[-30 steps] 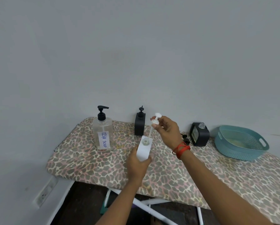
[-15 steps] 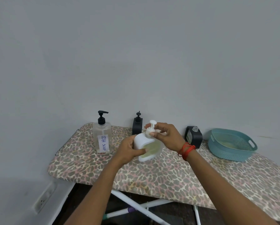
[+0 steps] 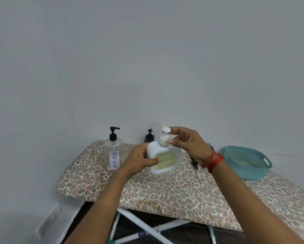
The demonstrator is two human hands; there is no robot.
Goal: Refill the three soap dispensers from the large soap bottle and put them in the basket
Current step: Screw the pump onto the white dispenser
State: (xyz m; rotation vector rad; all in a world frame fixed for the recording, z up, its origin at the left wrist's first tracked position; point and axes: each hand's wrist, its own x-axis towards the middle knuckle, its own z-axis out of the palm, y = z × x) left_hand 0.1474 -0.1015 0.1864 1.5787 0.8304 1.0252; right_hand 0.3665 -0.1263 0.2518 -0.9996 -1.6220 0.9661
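Mid-air, my left hand grips the white dispenser — right hand pinching its pump, w/ basket waiting nearby on the board.

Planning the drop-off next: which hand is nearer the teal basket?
Right. The right hand pinches the pump of the white dispenser, left of the basket and apart from it; the left hand grips the dispenser's body, farther left.

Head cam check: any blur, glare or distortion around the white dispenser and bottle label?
Head view: soft even light, no glare; white dispenser sharp, greenish soap visible; DISH SOAP label readable; wide-angle lens bows the ironing board edges.
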